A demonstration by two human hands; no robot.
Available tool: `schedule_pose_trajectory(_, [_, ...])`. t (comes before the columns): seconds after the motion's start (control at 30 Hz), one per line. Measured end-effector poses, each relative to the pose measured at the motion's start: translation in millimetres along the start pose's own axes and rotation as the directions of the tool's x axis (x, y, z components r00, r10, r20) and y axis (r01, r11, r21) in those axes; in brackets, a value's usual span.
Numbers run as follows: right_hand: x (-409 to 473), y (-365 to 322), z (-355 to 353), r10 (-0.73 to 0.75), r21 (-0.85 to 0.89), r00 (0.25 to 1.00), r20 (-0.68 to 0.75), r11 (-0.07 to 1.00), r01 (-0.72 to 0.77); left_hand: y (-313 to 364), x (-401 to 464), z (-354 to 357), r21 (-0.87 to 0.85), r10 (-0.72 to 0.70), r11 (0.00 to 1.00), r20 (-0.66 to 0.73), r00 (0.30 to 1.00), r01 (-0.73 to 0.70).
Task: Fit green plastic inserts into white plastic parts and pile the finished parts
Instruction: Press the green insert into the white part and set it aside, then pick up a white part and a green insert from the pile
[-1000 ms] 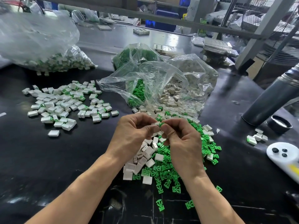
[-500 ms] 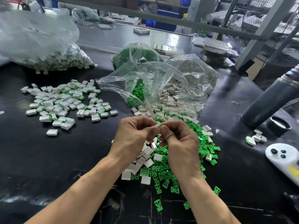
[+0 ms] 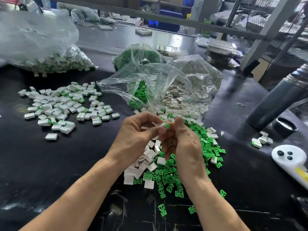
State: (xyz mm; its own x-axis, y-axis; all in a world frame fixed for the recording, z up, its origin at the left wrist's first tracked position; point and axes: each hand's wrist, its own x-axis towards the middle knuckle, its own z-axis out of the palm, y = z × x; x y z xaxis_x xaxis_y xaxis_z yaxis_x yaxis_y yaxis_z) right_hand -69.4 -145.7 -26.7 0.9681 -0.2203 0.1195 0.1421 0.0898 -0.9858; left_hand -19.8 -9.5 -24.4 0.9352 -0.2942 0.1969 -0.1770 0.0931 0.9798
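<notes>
Between the two hands, just above the near heap of loose pieces, sits a small white part (image 3: 162,125) with a green insert (image 3: 167,126) showing at its right end. The left hand (image 3: 135,139) pinches the white part between thumb and curled fingers, and the right hand (image 3: 182,144) closes its thumb and fingers against the green end, so both hands grip the same little piece. Whether the insert is pushed fully home is too small to tell.

Under and around the hands, loose white parts (image 3: 145,165) lie in a heap on the left and loose green inserts (image 3: 168,175) spread on the right and nearer, the two mixing where they meet. Some green ones lie apart on the near side.

To the left, well apart, the pile of finished parts (image 3: 63,105) is scattered over the black table (image 3: 41,164), white blocks with green at their ends.

Beyond the hands, a clear plastic bag (image 3: 166,80) lies open toward them, holding green inserts on its left and white parts on its right. Behind it is a second bag of green pieces (image 3: 138,54). At the far left a large bag (image 3: 41,47) holds white and green pieces.

To the right stand a dark grey flask (image 3: 275,100), tilted in this wide view, with a black cap (image 3: 285,127) near its base, a few finished parts (image 3: 261,140) beside that, and a white controller (image 3: 290,157) with dark buttons at the edge.
</notes>
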Motion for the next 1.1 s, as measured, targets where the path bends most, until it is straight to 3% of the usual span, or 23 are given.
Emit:
schedule_pose_trajectory(0.27, [2, 5, 5, 0.121, -0.022, 0.993, 0.015, 0.992, -0.121, 4, -9, 14, -0.08, -0.034, 0.996, 0.11, 0.993, 0.042])
schedule_pose_trajectory(0.5, [0, 0, 7, 0.067, 0.001, 0.995, 0.074, 0.998, -0.068, 2, -9, 17, -0.126, -0.039, 0.991, 0.102, 0.994, 0.052])
schedule_pose_trajectory(0.8, [2, 2, 5, 0.06, -0.105, 0.997, -0.04, 0.992, -0.064, 2, -10, 18, -0.021, -0.011, 1.0, 0.105, 0.994, 0.013])
schedule_pose_trajectory(0.97, [1, -1, 7, -0.038, -0.191, 0.997, -0.069, 0.981, 0.024, -1, -11, 26, -0.017, 0.014, 1.0, 0.035, 0.999, -0.013])
schedule_pose_trajectory(1.1, [2, 1, 9, -0.074, -0.143, 0.985, -0.155, 0.988, 0.052, -2, -13, 32, -0.064, 0.028, 0.998, 0.011, 1.0, -0.027])
